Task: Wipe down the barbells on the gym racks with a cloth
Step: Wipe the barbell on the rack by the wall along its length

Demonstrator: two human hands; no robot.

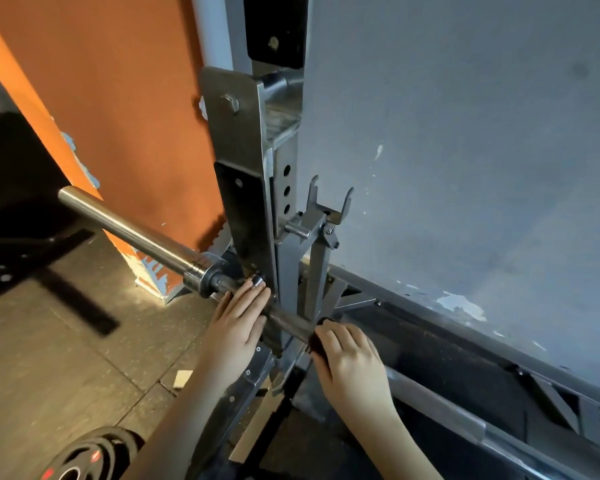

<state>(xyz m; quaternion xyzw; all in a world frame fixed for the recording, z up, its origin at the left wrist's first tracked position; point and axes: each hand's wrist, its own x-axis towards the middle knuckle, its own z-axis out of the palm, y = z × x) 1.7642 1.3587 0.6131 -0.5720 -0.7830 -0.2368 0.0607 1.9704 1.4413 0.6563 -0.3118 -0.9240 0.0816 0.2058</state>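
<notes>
A steel barbell (129,231) runs from the left, through the rack, to lower right; its dark shaft (288,320) shows between my hands. My left hand (238,323) lies over the shaft just inside the collar (201,273), fingers fairly straight and touching the bar. My right hand (350,358) grips a dark cloth (317,344) wrapped round the shaft, to the right of the grey rack upright (286,268). Most of the cloth is hidden under my fingers.
A forked bar catch (328,216) sticks out from the upright above the bar. A grey wall (465,168) stands close behind, an orange wall (118,98) to the left. A black weight plate (84,459) lies on the floor at bottom left; dark equipment (14,209) stands far left.
</notes>
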